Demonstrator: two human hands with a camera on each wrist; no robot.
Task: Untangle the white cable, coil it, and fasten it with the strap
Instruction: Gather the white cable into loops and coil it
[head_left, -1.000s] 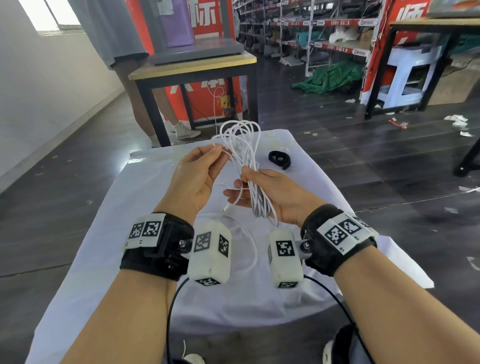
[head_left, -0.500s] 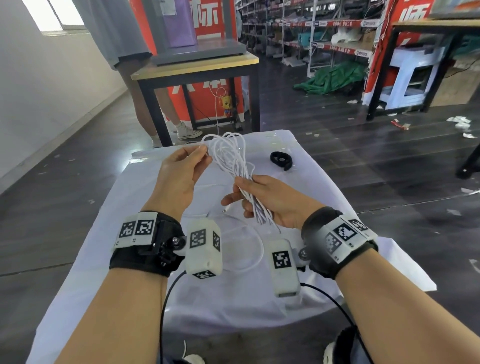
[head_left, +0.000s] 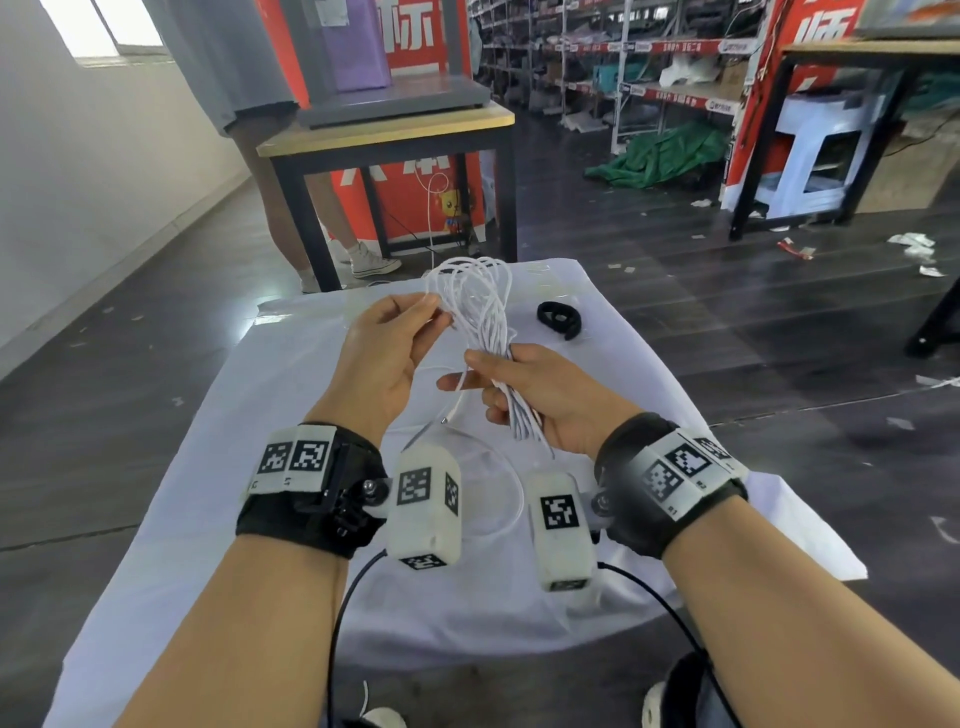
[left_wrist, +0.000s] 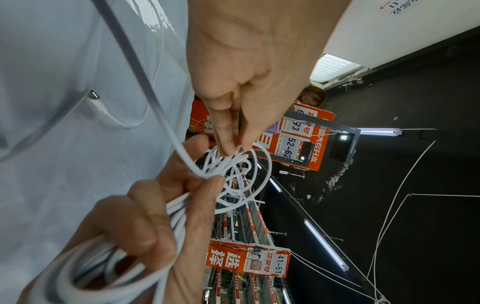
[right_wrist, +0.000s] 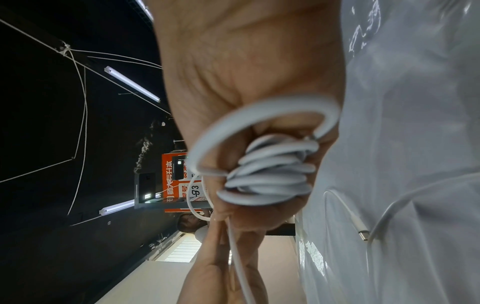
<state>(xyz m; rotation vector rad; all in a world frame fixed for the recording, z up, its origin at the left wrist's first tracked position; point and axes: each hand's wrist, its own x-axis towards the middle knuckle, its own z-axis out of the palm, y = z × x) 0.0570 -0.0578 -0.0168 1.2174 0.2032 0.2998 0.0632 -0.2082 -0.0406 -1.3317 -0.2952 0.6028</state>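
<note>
- The white cable (head_left: 480, 332) is mostly gathered into a long bundle of loops, held above the tabletop (head_left: 208, 467) and running away from me: near ends by my right wrist, far loops fanning out beyond both hands.
- My right hand (head_left: 540, 395) makes the main grip, fingers curled round the middle of the bundle; the right wrist view shows the strands stacked in the palm (right_wrist: 270, 170).
- My left hand (head_left: 384, 353) has its grip just to the left of and beyond the right one, thumb and fingertips (left_wrist: 228, 144) pinching a single strand where the far loops cross in a small snarl.
- From the right grip a loose tail drops toward me to the cloth, curving under the wrist cameras; its plug end (left_wrist: 94, 95) lies on the tabletop below the hands.
- I judge coiling nearly done, with that tail left to wind on; the left hand is the nearer one to feed it along the bundle's long axis.
- The strap (head_left: 558, 318) lies on the tabletop beyond and to the right of the right grip, well apart from the cable, so the left hand, once free, must cross over the bundle to fetch it.
</note>
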